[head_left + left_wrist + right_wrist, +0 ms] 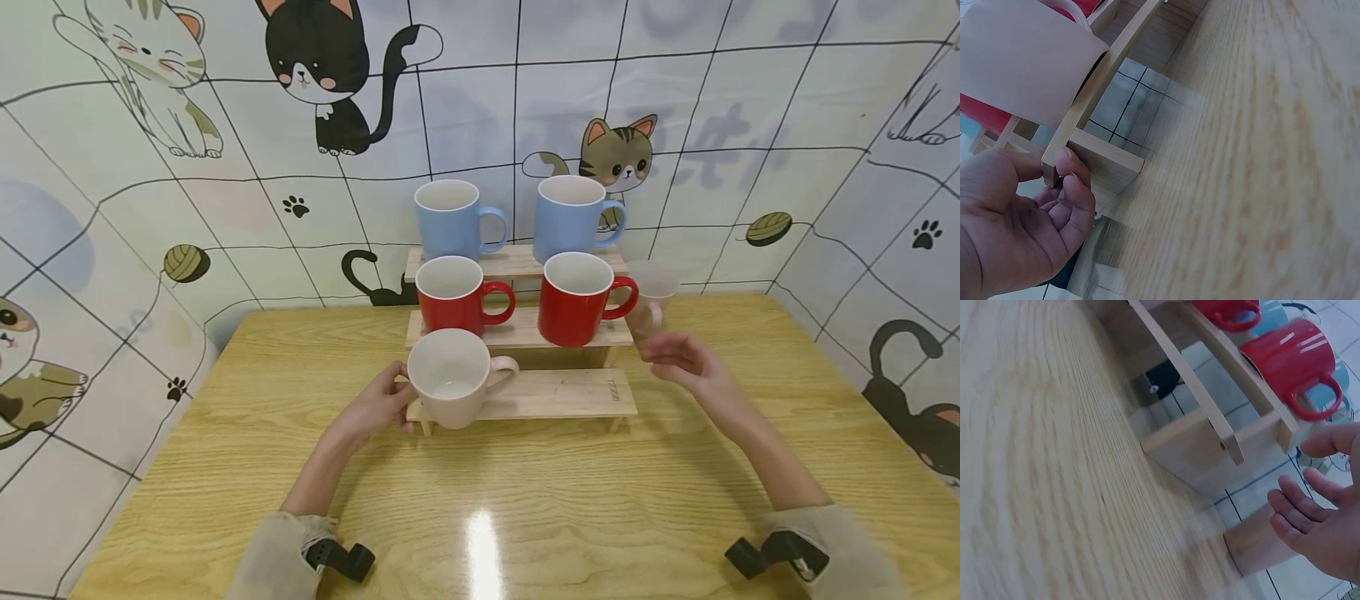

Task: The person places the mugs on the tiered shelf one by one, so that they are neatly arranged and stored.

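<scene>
Down on the wooden worktop [525,500] stands a three-step wooden rack [570,393]. Its lowest step carries a pale pink mug [450,377] at the left end; the middle step has two red mugs [573,298] and the top step two blue mugs [567,215]. The left hand [378,404] pinches the left end of the lowest step [1066,159], thumb above and fingers curled beneath, just beside the pink mug. The right hand [686,362] hovers with its grip apart, fingers relaxed, near a second pale mug [651,296] standing on the worktop beside the rack's right end; whether they touch it is hard to tell.
</scene>
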The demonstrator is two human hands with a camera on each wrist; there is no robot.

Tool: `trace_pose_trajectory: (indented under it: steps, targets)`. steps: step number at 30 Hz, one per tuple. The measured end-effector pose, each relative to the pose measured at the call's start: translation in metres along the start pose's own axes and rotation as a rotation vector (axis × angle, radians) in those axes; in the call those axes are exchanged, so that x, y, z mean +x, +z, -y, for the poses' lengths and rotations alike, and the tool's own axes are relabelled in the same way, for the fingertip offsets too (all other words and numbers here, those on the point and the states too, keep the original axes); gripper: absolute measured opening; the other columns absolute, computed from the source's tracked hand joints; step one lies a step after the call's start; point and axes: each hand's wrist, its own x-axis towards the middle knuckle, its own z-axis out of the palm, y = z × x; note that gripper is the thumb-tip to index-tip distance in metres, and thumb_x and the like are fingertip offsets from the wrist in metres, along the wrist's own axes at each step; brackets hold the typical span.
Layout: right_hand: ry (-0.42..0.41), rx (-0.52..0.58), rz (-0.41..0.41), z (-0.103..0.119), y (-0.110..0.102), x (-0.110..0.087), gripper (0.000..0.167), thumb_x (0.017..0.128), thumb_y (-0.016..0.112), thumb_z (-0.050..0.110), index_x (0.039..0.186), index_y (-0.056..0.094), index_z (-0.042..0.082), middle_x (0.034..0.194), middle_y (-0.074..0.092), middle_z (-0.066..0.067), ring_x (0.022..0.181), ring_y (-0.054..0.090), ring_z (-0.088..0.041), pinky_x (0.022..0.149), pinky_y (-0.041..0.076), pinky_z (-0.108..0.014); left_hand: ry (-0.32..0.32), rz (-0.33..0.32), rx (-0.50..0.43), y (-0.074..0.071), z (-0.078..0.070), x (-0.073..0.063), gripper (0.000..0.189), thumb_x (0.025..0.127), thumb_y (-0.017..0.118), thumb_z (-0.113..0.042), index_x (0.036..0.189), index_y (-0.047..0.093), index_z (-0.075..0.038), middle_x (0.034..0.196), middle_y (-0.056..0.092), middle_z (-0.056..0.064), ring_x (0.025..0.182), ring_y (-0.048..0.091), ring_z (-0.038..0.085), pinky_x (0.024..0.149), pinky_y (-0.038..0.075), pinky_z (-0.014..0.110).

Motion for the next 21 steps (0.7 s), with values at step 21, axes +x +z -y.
trace_pose_trajectory:
  steps: [21]
  targets:
    - [0.211,-0.156,-0.232,-0.023,-0.014,0.03,0.052,0.105,0.057,0.022,0.144,0.041,-0.008,0.134,0.052,-0.014,0.11,0.05,0.004,0.089,0.041,-0.007,-0.011,-0.012,0.003,0.001,-0.001,0.0,0.023,0.109,0.048,-0.014,0.121,0.038,0.002,0.089,0.064,0.011,0.056,0.057,0.014,0.055,0.05,0.022]
